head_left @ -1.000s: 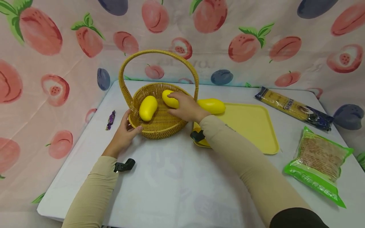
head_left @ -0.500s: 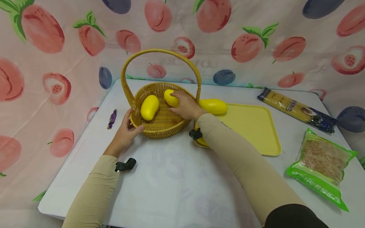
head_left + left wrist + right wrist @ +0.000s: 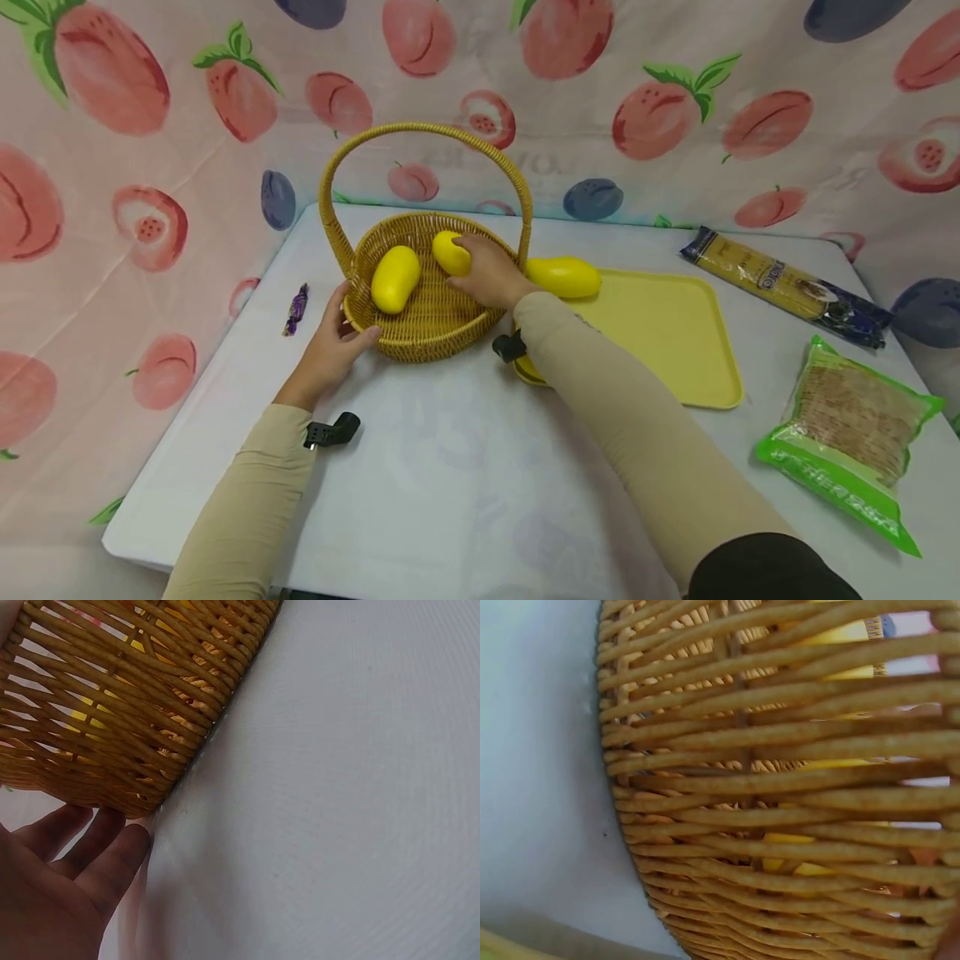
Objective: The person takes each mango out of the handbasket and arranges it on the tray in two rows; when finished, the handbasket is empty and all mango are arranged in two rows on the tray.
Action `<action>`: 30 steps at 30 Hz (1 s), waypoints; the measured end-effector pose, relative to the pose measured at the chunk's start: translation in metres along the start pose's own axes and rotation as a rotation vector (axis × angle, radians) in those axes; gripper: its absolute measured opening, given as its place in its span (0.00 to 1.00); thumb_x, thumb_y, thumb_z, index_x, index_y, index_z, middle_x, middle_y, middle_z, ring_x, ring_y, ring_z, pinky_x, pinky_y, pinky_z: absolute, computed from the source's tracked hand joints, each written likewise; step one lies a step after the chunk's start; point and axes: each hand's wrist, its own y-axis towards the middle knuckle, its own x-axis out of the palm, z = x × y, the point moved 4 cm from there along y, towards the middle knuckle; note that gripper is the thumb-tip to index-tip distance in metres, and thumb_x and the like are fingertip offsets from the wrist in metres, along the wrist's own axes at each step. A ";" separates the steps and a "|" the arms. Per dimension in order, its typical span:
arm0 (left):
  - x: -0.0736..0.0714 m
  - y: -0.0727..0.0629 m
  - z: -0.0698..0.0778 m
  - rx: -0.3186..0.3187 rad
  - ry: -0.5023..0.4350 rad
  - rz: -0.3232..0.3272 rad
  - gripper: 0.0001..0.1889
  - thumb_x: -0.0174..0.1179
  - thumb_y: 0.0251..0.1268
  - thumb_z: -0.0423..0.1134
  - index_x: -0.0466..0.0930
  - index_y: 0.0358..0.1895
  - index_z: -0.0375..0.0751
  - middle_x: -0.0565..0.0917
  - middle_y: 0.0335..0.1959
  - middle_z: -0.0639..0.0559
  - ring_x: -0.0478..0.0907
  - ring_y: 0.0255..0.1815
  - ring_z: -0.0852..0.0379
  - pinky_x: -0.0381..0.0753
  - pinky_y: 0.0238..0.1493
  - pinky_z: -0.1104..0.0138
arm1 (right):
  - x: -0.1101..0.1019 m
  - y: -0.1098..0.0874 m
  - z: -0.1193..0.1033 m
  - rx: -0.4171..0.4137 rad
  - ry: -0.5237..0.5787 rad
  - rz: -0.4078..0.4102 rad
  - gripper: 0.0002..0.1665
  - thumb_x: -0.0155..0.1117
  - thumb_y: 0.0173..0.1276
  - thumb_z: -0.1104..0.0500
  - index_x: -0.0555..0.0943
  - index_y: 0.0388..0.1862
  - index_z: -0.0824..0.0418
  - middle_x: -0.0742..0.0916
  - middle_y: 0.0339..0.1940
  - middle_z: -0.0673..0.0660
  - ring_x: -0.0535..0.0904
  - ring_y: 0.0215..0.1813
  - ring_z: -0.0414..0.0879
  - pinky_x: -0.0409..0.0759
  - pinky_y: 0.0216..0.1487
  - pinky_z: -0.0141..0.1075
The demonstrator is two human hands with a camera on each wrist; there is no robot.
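In the head view a woven basket with a tall arched handle stands on the white table. My left hand holds its near left side, thumb over the rim; in the left wrist view the fingertips touch the outer wall near the base. Inside the basket a yellow mango lies on the left. A second mango lies at the back right, with my right hand reaching over the rim and gripping it; the hand covers part of this mango. Weave fills the right wrist view, hiding most of the grip.
Right of the basket a yellow tray carries another mango; my right forearm covers its near left part. A pasta packet and a green-edged bag lie at the right. A purple wrapped candy lies on the left.
My right thumb and fingers have drawn a little closer round the back mango. The left hand stays on the basket. The whole head view has shifted slightly.
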 end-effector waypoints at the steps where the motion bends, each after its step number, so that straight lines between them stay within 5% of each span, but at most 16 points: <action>1: 0.000 0.001 0.000 0.001 -0.003 0.001 0.49 0.60 0.73 0.45 0.31 0.82 0.61 0.53 0.78 0.34 0.61 0.71 0.37 0.56 0.72 0.45 | 0.000 0.001 0.000 0.008 -0.004 -0.003 0.43 0.66 0.72 0.52 0.59 0.80 0.61 0.58 0.81 0.59 0.51 0.80 0.52 0.51 0.77 0.42; 11: 0.000 0.002 0.003 -0.011 0.003 -0.002 0.48 0.60 0.73 0.44 0.31 0.82 0.60 0.53 0.77 0.34 0.60 0.72 0.37 0.56 0.72 0.44 | 0.003 0.005 -0.001 0.052 -0.039 -0.043 0.45 0.66 0.72 0.51 0.57 0.80 0.61 0.59 0.81 0.59 0.51 0.80 0.52 0.52 0.76 0.44; 30: 0.000 -0.002 0.003 -0.021 0.020 0.005 0.48 0.60 0.73 0.44 0.31 0.82 0.62 0.53 0.78 0.37 0.60 0.72 0.37 0.55 0.72 0.43 | 0.005 0.013 0.002 -0.008 -0.071 -0.110 0.45 0.68 0.70 0.53 0.58 0.80 0.60 0.61 0.79 0.59 0.55 0.78 0.53 0.55 0.75 0.44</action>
